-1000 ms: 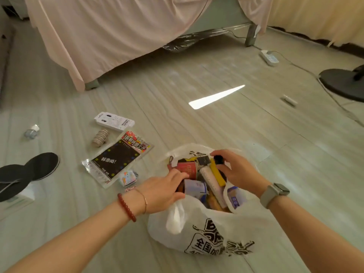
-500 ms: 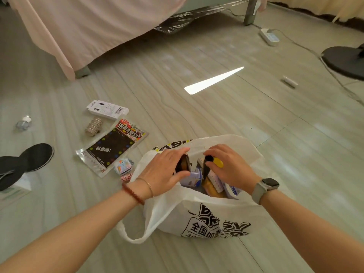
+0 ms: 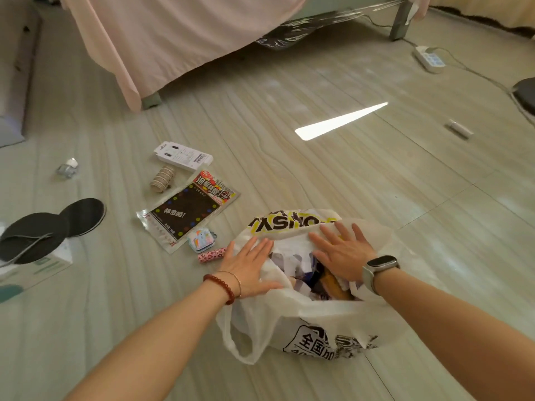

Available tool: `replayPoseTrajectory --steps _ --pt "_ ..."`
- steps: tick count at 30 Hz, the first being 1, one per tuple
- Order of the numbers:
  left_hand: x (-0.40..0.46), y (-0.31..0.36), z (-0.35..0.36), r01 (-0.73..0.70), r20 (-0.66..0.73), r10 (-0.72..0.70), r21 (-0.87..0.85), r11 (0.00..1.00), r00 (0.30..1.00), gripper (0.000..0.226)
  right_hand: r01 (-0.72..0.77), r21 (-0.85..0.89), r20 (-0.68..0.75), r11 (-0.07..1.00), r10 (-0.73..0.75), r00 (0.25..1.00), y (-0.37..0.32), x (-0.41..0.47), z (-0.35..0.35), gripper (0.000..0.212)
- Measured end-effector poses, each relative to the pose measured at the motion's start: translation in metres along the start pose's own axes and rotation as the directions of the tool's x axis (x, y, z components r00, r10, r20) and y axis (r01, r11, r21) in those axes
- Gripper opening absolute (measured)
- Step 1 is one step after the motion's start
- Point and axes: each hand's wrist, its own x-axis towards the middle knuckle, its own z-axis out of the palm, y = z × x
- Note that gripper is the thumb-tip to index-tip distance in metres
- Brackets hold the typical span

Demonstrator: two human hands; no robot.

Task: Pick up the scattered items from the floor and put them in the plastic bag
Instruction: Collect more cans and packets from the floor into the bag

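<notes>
Both my hands lie flat over the mouth of the bag [image 3: 315,331], fingers straight and spread, holding nothing. My left hand [image 3: 249,266] presses on the near-left rim, and my right hand [image 3: 343,253] rests on the far rim, over the things already inside. The bag stands on the floor [image 3: 362,175] directly in front of me, its mouth partly open, with one handle hanging loose at the left.

I think this step is to press the contents down and make room. To do it well, I should push gently and evenly, because the plastic is thin and something hard inside could tear it. I should also keep the rim spread wide, so the mouth does not fold closed.

Several items wait on the floor at my left. The pink tube [image 3: 212,255] is just beside my left hand, and the small pouch [image 3: 201,240] is touching the flat packet [image 3: 185,214]. Farther away are the coil [image 3: 162,178], the white box [image 3: 183,155] and a small bottle [image 3: 67,167]. A white stick [image 3: 458,128] lies well apart at the right.

I would take the tube first, with the left hand, while the right hand holds the bag open.
</notes>
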Motion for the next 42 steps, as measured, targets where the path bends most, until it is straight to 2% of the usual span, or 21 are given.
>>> replayPoseTrajectory --steps 2,4,7,10,12,13,15,18,20,24,26,29,33,35,38,40,42 --pt "0.003 -0.005 -0.001 -0.035 0.003 0.036 -0.013 0.999 0.999 0.097 -0.029 0.002 0.030 1.000 0.029 0.999 -0.006 0.009 0.001 0.052" --pt "0.003 -0.010 -0.005 -0.073 -0.033 0.072 -0.033 0.997 0.997 0.098 -0.019 -0.082 -0.111 0.996 0.010 0.994 -0.016 0.013 -0.003 0.052" --pt "-0.002 -0.025 -0.010 -0.128 -0.141 0.120 -0.052 0.990 0.983 0.089 0.045 -0.158 -0.325 0.986 -0.095 0.941 -0.042 0.017 -0.022 0.071" --pt "-0.007 -0.055 -0.019 -0.046 -0.281 0.001 -0.157 0.987 0.960 0.084 0.110 -0.109 -0.424 0.988 -0.146 0.894 -0.069 0.031 -0.042 0.063" --pt "-0.006 -0.085 -0.020 0.079 -0.338 -0.157 -0.232 0.969 0.928 0.063 0.203 -0.034 -0.470 0.979 -0.195 0.861 -0.092 0.046 -0.058 0.051" --pt "-0.006 -0.100 -0.019 0.140 -0.344 -0.225 -0.254 0.957 0.912 0.055 0.261 0.004 -0.461 0.965 -0.230 0.857 -0.104 0.055 -0.066 0.047" --pt "-0.006 -0.128 -0.009 0.247 -0.297 -0.333 -0.292 0.924 0.895 0.054 0.330 0.031 -0.354 0.943 -0.298 0.886 -0.134 0.079 -0.074 0.039" --pt "-0.003 -0.156 0.013 0.341 -0.216 -0.427 -0.344 0.875 0.878 0.055 0.263 -0.052 -0.095 0.963 -0.267 0.959 -0.175 0.118 -0.058 0.038" --pt "0.006 -0.165 0.026 0.358 -0.213 -0.469 -0.408 0.840 0.857 0.053 0.207 -0.153 -0.004 0.966 -0.210 0.978 -0.188 0.135 -0.032 0.035" --pt "0.032 -0.168 0.042 0.343 -0.250 -0.471 -0.422 0.839 0.846 0.054 0.199 -0.275 -0.002 0.941 -0.207 0.978 -0.192 0.146 -0.002 0.029" --pt "0.039 -0.165 0.050 0.340 -0.251 -0.471 -0.426 0.838 0.846 0.057 0.208 -0.268 -0.029 0.941 -0.224 0.974 -0.190 0.147 -0.001 0.028" --pt "0.043 -0.159 0.059 0.335 -0.252 -0.535 -0.551 0.765 0.806 0.057 0.198 -0.167 -0.055 0.966 -0.209 0.976 -0.187 0.149 -0.001 0.026" --pt "0.037 -0.151 0.062 0.242 -0.318 -0.557 -0.661 0.711 0.767 0.040 0.265 0.093 -0.247 0.960 -0.235 0.940 -0.180 0.135 -0.009 0.024" --pt "0.029 -0.148 0.057 0.145 -0.329 -0.608 -0.788 0.598 0.722 0.028 0.331 0.292 -0.374 0.897 -0.211 0.903 -0.177 0.124 -0.018 0.023" --pt "0.015 -0.139 0.037 -0.015 -0.328 -0.689 -0.908 0.419 0.646 0.034 0.377 0.552 -0.522 0.744 -0.045 0.852 -0.167 0.108 -0.035 0.020" --pt "0.009 -0.130 0.014 -0.123 -0.368 -0.700 -0.919 0.376 0.612 0.039 0.386 0.635 -0.576 0.670 0.076 0.814 -0.153 0.098 -0.050 0.019" --pt "0.003 -0.116 -0.011 -0.241 -0.448 -0.687 -0.893 0.381 0.573 0.040 0.396 0.681 -0.597 0.616 0.154 0.787 -0.133 0.083 -0.067 0.022"
